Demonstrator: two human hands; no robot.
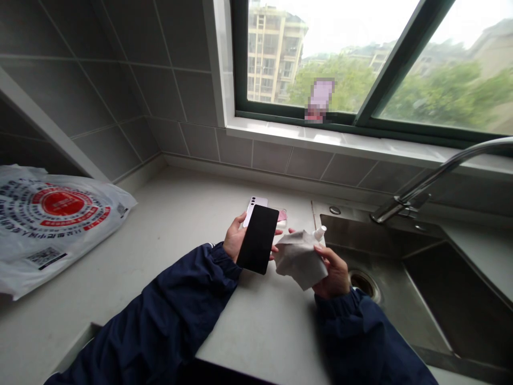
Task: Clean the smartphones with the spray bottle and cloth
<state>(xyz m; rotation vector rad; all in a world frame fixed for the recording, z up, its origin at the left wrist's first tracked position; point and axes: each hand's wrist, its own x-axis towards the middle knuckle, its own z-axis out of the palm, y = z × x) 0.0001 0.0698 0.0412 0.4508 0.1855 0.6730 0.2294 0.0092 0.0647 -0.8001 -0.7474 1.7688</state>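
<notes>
Pale stone countertop [168, 224] beside a steel sink [360, 230]: we cradle a flat black glass-fronted smartphone [257, 239] upright in our left hand [234, 238], fingers curled behind it, while our right hand [334, 275] pinches a grey microfibre cloth [298, 259] around a small white-capped bottle [319, 233].

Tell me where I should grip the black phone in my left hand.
Probably best at the lower end of the black phone, coming from the near side and pinching its two long edges. It is a thin, flat slab held tilted in the air, so the edges give the surest hold, and the left hand cradles its upper half from behind, leaving the lower end free.
</notes>
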